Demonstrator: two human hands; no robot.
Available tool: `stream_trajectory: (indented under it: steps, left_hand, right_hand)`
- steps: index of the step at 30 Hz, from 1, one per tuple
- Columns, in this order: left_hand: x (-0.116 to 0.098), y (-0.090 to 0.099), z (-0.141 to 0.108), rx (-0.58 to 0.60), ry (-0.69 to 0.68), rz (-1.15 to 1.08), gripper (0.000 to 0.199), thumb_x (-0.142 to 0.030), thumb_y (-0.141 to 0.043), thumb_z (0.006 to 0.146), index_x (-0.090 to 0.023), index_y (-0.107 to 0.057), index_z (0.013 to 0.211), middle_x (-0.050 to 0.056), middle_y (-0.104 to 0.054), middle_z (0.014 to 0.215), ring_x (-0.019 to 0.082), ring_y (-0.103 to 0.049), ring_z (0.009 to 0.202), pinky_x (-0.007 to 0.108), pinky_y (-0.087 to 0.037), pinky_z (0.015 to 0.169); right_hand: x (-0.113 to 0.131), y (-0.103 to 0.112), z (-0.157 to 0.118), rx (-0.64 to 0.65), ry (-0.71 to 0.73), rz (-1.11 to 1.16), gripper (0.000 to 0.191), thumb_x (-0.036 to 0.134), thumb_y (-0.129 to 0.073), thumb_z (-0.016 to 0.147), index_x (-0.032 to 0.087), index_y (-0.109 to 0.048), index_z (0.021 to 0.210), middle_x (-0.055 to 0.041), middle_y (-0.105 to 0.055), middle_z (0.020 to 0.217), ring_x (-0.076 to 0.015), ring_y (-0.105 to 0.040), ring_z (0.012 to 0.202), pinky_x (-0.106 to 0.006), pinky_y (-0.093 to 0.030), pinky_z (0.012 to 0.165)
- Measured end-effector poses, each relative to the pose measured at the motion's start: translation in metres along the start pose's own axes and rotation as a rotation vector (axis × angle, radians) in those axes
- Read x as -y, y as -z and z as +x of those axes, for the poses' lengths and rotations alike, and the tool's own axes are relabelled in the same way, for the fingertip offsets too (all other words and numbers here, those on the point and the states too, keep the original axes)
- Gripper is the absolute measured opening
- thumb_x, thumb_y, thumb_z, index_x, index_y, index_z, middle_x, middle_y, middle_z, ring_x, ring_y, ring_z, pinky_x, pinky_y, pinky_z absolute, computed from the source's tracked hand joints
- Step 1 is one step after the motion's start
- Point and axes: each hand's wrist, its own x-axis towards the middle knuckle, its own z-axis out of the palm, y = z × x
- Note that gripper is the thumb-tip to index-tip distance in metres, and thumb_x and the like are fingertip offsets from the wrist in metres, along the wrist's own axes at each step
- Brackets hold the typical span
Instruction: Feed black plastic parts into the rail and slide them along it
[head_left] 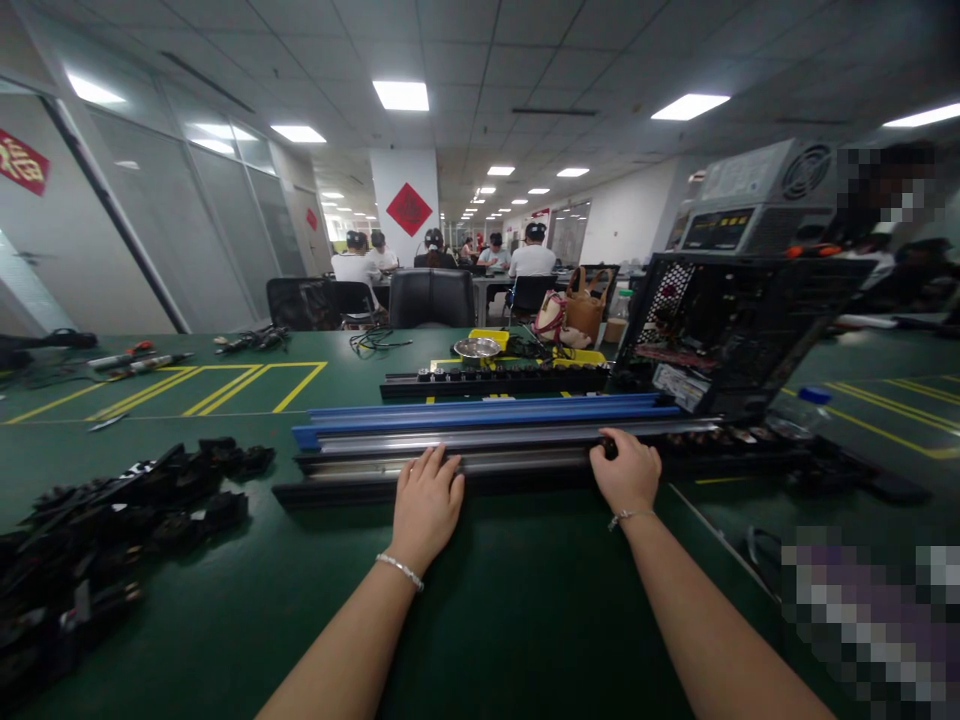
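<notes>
A long black rail (pixel 337 490) with a metallic channel lies across the green table in front of me. My left hand (pixel 429 500) rests on its near side, fingers stretched out and slightly apart. Farther right, my right hand (pixel 628 472) is at the same rail, thumb and forefinger curled round a small dark piece (pixel 609 448) whose kind I cannot make out. Just behind lies a blue rail (pixel 480 408) with a silvery strip (pixel 525 436) along its front. A black rail carrying a row of small dark parts (pixel 495 380) lies farther back.
Black parts (pixel 172 500) are heaped at the left. An open computer case (pixel 735 320) stands at the right with power supply units (pixel 757 190) on top. A metal dish (pixel 477 347) and yellow trays (pixel 577 357) sit at the back. Screwdriver-like tools (pixel 139 360) lie far left.
</notes>
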Motion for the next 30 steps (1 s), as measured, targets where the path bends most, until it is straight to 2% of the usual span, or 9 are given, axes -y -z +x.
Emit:
stream_trajectory:
  steps: [19, 30]
  left_hand:
    - [-0.0009, 0.0012, 0.0000, -0.004, 0.003, -0.009, 0.036, -0.035, -0.038, 0.091, -0.025, -0.062, 0.116, 0.006, -0.052, 0.134, 0.025, -0.044, 0.126, 0.046, -0.032, 0.105]
    - [-0.0010, 0.0018, 0.0004, 0.000, 0.008, -0.011, 0.036, -0.035, -0.038, 0.090, -0.025, -0.062, 0.115, 0.006, -0.052, 0.134, 0.025, -0.045, 0.125, 0.047, -0.033, 0.105]
  right_hand:
    - [0.0063, -0.0015, -0.0038, 0.044, 0.095, 0.047, 0.030, 0.026, -0.045, 0.072, 0.020, -0.064, 0.095, -0.0065, -0.067, 0.100, -0.0236, -0.057, 0.088, -0.046, -0.029, 0.097]
    - [0.0087, -0.0028, -0.0053, 0.053, 0.129, 0.079, 0.027, 0.025, -0.046, 0.073, 0.020, -0.064, 0.093, -0.0067, -0.067, 0.099, -0.0233, -0.057, 0.090, -0.044, -0.032, 0.094]
